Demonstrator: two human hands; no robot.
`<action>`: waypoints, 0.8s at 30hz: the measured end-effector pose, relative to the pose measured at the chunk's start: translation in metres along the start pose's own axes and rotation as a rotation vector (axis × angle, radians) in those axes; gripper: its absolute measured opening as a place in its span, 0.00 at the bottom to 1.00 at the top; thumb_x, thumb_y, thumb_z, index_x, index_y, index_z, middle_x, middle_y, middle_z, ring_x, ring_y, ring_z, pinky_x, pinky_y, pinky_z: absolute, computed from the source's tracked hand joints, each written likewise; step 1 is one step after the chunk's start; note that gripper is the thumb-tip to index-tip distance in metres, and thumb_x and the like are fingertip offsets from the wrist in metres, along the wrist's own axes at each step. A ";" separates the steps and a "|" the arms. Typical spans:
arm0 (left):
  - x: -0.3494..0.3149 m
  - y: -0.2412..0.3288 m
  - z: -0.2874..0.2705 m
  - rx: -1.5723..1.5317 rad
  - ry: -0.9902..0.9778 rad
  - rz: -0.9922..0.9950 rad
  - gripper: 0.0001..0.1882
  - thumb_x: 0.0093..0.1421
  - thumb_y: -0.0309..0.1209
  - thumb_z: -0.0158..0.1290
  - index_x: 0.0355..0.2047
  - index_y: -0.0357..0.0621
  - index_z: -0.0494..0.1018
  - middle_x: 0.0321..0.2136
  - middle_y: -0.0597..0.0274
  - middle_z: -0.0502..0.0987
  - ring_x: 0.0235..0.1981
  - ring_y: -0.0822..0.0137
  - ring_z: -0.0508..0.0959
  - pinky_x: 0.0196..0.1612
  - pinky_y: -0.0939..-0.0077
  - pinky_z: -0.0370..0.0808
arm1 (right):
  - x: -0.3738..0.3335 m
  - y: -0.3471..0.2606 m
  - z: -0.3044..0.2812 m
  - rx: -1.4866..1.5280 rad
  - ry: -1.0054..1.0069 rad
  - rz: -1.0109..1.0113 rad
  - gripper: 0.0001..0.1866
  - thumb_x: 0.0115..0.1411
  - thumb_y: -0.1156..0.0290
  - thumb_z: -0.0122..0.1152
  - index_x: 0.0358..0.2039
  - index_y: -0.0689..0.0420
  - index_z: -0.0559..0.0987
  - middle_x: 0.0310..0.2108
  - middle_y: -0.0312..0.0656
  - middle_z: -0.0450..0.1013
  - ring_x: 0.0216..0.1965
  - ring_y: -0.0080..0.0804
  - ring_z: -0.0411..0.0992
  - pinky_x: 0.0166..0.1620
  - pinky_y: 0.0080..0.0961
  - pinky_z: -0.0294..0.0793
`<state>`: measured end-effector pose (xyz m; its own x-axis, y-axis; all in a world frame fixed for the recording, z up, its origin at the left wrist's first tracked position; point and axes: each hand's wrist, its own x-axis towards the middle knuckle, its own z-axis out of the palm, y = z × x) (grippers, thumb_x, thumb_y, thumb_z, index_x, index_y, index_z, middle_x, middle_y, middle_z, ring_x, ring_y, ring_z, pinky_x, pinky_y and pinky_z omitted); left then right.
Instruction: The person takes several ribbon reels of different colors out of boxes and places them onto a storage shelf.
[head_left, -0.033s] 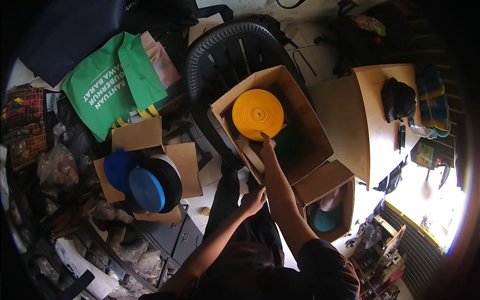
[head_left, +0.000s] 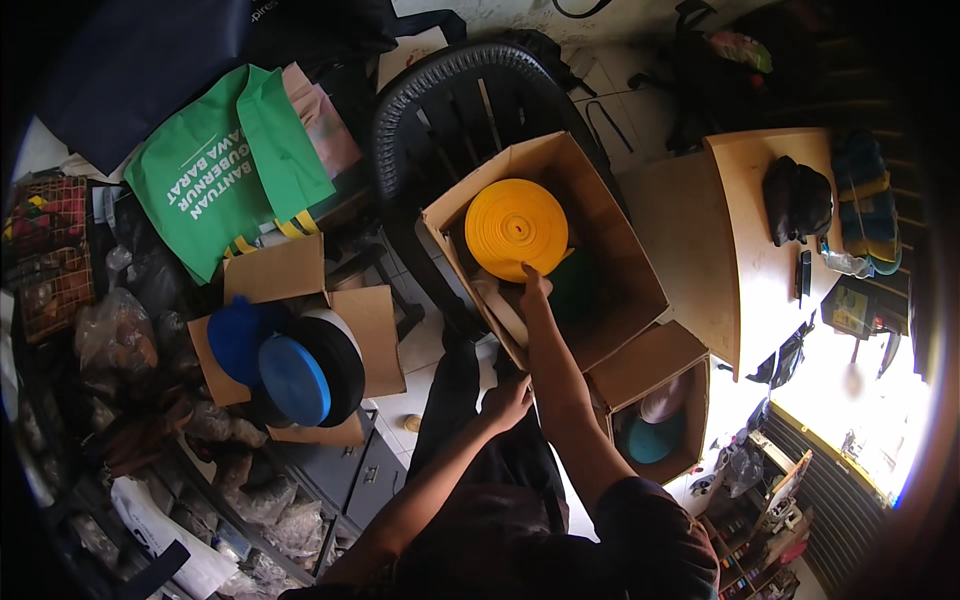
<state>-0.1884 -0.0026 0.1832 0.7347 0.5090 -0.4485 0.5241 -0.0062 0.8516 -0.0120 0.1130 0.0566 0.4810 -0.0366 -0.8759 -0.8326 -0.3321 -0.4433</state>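
Right hand (head_left: 534,287) reaches into the open cardboard box (head_left: 620,250) on the black plastic chair (head_left: 450,110). Its fingers touch the lower edge of the yellow roll (head_left: 515,227); whether they are curled around it or only pressed against it cannot be told from this angle. The yellow roll stands on edge, tilted, in the upper-left part of the box, flat face toward the camera. A dark green roll (head_left: 575,285) lies just beside it to the right, partly behind the right hand. A pale roll (head_left: 500,305) sits under the hand at the box's near wall.

Left hand (head_left: 508,400) is lower, fingers loosely curled near the box's front corner, seemingly at its near edge; grip unclear, nothing plainly held.

Second, smaller box (head_left: 640,370) just right of the right forearm, holding a teal roll (head_left: 655,438) and a pinkish one (head_left: 665,400). Third box (head_left: 370,320) well to the left holds blue rolls (head_left: 292,378) and a black-and-white roll (head_left: 335,355). Green tote bag (head_left: 225,165) at upper left. Wooden surface (head_left: 750,230) at right carries a black bag (head_left: 797,200). Grey drawer cabinet (head_left: 355,470) below the left box, clear plastic bags (head_left: 115,335) piled at far left.
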 end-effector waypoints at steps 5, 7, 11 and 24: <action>0.002 0.009 -0.009 0.010 -0.050 -0.002 0.10 0.61 0.27 0.48 0.43 0.45 0.68 0.34 0.54 0.78 0.38 0.55 0.79 0.38 0.62 0.75 | 0.052 -0.031 0.002 -0.566 0.440 -0.439 0.42 0.45 0.53 0.70 0.57 0.59 0.66 0.58 0.51 0.64 0.56 0.52 0.65 0.56 0.43 0.66; 0.005 0.004 -0.008 -0.075 -0.018 0.111 0.10 0.61 0.25 0.48 0.43 0.45 0.68 0.35 0.53 0.78 0.38 0.54 0.78 0.40 0.63 0.74 | 0.069 -0.054 0.005 -0.620 0.479 -0.634 0.44 0.45 0.50 0.69 0.59 0.58 0.65 0.59 0.52 0.62 0.58 0.54 0.64 0.57 0.44 0.65; 0.007 0.000 -0.003 -0.125 -0.051 0.090 0.13 0.61 0.22 0.48 0.46 0.45 0.68 0.40 0.54 0.75 0.43 0.54 0.77 0.44 0.66 0.73 | 0.101 -0.100 0.017 -0.856 0.145 -0.645 0.48 0.43 0.45 0.70 0.60 0.58 0.64 0.60 0.55 0.62 0.60 0.51 0.63 0.60 0.41 0.62; 0.015 0.015 -0.013 -0.121 -0.084 0.033 0.11 0.61 0.21 0.47 0.44 0.44 0.68 0.34 0.51 0.78 0.38 0.53 0.80 0.39 0.61 0.75 | 0.040 -0.129 0.007 -1.005 -0.364 -0.567 0.41 0.38 0.56 0.78 0.51 0.63 0.75 0.40 0.47 0.78 0.42 0.39 0.77 0.50 0.30 0.76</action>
<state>-0.1754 0.0166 0.1925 0.7869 0.4361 -0.4365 0.4469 0.0849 0.8905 0.1131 0.1610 0.0775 0.4683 0.5654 -0.6789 0.1344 -0.8051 -0.5777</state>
